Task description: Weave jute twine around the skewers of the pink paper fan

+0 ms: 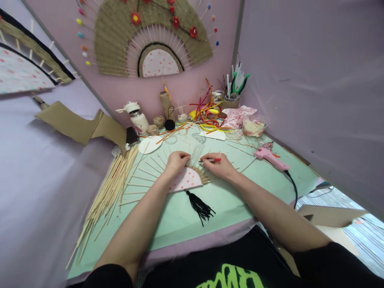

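On the pale green surface (228,200) I see my left hand (177,161) with fingers pressed flat on the half-round fan of thin wooden sticks (180,176) at centre; my right hand (218,165) fingers pinch a red pen (213,160) just right of it.

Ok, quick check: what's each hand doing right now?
Left hand: fingers curled down, pressing on the fan frame; no grip that shows.
Right hand: closed on a red-tipped tool, its tip at the frame's sticks.

No text can be read; the green print on the black shirt (231,276) is cut off.
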A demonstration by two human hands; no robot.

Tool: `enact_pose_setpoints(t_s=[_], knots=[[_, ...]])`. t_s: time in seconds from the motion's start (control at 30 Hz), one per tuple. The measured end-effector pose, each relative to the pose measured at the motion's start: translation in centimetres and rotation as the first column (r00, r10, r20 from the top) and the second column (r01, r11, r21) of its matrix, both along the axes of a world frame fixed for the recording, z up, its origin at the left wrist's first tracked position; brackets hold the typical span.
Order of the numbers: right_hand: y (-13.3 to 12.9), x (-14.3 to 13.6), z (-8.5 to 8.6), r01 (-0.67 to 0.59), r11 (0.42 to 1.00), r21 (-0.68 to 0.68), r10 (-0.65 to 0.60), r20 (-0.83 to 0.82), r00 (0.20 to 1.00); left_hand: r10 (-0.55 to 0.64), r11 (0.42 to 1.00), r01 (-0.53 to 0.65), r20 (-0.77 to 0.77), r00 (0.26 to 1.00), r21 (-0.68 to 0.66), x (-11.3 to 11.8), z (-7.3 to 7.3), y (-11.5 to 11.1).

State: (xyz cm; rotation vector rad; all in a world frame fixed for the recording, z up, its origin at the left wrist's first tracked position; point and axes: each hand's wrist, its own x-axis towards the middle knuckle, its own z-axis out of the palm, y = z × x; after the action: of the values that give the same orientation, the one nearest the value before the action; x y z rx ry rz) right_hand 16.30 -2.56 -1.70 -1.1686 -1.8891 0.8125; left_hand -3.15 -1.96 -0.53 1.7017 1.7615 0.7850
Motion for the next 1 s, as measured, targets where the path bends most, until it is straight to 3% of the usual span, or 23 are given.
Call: enact_pose_setpoints(t_s=[1.0], knots=[[-0.04, 0.14, -0.18, 0.001, 1.000, -0.027, -0.001, -0.003, 1.000, -0.023, 0.999, 0.025, -0.045, 0.999, 0.031, 0.09, -0.43, 0.04]])
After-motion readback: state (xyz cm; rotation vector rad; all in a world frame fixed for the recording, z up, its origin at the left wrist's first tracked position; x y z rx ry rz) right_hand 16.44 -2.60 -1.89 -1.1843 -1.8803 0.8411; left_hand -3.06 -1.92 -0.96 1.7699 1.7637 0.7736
